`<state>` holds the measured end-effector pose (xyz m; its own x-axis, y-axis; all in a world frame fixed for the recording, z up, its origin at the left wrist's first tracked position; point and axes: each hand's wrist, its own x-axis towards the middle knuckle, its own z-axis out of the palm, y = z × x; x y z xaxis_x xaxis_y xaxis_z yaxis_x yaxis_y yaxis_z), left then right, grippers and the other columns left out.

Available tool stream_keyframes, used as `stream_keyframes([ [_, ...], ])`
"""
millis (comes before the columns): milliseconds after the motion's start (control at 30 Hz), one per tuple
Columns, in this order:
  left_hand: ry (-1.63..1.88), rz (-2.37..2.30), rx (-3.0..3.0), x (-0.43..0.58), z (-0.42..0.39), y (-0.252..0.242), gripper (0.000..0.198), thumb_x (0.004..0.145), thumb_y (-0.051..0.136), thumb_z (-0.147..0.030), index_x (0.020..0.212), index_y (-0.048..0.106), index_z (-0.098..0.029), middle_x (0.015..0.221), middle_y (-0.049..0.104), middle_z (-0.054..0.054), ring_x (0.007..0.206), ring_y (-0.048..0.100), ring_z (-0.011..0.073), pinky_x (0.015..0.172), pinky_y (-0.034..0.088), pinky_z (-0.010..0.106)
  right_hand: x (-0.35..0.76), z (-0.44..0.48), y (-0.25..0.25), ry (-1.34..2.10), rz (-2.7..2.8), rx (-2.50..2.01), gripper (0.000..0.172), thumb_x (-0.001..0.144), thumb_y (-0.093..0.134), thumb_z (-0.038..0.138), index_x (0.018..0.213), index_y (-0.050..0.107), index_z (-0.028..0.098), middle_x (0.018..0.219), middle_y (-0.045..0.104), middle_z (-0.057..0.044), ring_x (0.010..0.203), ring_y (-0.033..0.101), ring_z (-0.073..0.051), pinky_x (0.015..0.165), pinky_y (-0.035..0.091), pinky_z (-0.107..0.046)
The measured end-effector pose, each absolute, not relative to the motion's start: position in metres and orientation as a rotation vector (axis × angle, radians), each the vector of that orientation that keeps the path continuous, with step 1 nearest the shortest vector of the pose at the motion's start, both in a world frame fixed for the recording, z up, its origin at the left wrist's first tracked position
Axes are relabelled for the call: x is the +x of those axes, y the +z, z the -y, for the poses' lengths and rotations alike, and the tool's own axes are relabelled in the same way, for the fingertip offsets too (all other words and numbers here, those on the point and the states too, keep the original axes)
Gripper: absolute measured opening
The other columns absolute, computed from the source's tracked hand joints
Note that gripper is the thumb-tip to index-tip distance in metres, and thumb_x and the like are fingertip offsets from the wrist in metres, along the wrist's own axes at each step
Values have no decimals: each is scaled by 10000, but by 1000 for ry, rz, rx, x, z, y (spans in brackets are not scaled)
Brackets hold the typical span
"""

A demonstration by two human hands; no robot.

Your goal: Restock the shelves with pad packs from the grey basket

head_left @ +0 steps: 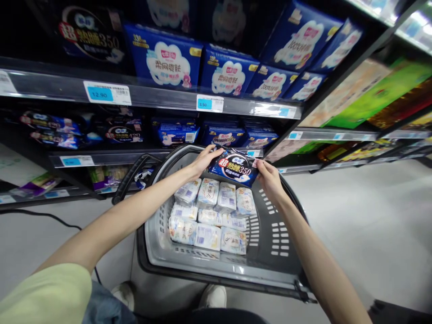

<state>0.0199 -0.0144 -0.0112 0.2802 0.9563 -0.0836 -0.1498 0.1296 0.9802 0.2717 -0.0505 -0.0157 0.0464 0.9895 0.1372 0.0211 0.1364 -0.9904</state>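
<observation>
Held between both hands is a dark blue and black package [235, 167] marked 350, above the far side of a grey shopping basket [270, 261]. My left hand [207, 159] grips its upper left corner, fingers closed on the edge. At its right end, my right hand [267, 174] pinches the other edge between thumb and fingers. Inside the basket, several white packages [207, 236] lie in rows on the left and middle, below the held package.
Beyond the basket, a shelf edge [151, 96] with price tags carries blue packages [165, 58] and black packages [91, 36]. Its lower shelf [111, 157] stands close behind the basket handle [130, 177]. A black cable [43, 216] runs along the floor at left.
</observation>
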Motion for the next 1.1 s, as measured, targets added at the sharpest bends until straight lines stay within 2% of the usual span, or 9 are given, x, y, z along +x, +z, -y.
stream_keyframes([
  [167, 1006, -959, 1150, 19, 15, -10, 493, 821, 676, -562, 1204, 580, -266, 1292, 650, 41, 1195, 593, 241, 967, 474, 326, 272, 50, -16, 1071, 1261, -1162, 398, 763, 757, 596, 905, 731, 225, 940, 718, -11, 821, 646, -184, 650, 534, -261],
  [533, 991, -948, 1163, 18, 16, -11, 497, 833, 672, -582, 1207, 592, -265, 1348, 626, 47, 1230, 582, 225, 940, 472, 279, 273, 51, -15, 1058, 1250, -1196, 406, 744, 778, 588, 899, 752, 215, 925, 736, -21, 813, 653, -191, 639, 536, -273],
  [733, 917, -1003, 1090, 19, 18, -10, 541, 834, 670, -579, 1237, 537, -244, 1412, 566, 78, 1184, 588, 227, 865, 483, 289, 273, 50, -18, 1067, 1226, -1195, 420, 751, 779, 580, 960, 767, 215, 928, 734, -19, 784, 655, -163, 619, 528, -246],
  [933, 874, -958, 1121, 20, 17, -13, 468, 817, 673, -610, 1040, 554, -217, 1052, 678, 48, 872, 621, 176, 687, 445, 257, 273, 50, -18, 1069, 1204, -1208, 415, 742, 774, 608, 856, 750, 209, 852, 727, -13, 725, 645, -160, 604, 527, -252],
  [1100, 886, -943, 1112, 18, 17, -13, 458, 801, 696, -599, 1021, 552, -224, 1003, 672, 36, 823, 609, 164, 664, 440, 249, 272, 52, -16, 1092, 1214, -1183, 380, 765, 773, 577, 851, 757, 207, 855, 721, -14, 729, 635, -149, 608, 524, -234],
])
